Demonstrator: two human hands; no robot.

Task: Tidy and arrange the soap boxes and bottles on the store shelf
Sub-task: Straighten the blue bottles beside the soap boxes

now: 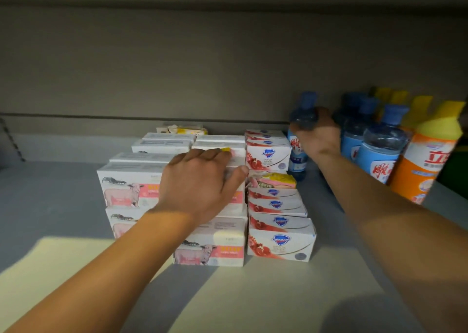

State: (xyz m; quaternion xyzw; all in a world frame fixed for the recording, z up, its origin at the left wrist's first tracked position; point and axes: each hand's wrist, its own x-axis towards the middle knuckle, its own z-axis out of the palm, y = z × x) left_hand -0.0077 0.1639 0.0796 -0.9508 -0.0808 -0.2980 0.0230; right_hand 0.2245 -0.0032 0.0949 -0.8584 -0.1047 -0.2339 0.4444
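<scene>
Under your hands, the white printed soap boxes [131,188] look like smooth, lightly glossy cardboard, and the yellow-and-pink soap bar [274,180] between them wears a shiny, crinkled wrapper. The clear blue bottle [298,140] you grip is glossy see-through plastic with a matt blue cap, beside opaque orange plastic bottles [420,170] with yellow tops. The grey shelf [50,196] looks smooth and matt.

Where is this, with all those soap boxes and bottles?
Most likely a shop shelf. Many identical sheep-picture soap boxes sit stacked beside matching red-and-white soap boxes, with rows of the same blue-capped bottles on a grey shelf, as goods for sale are.
</scene>
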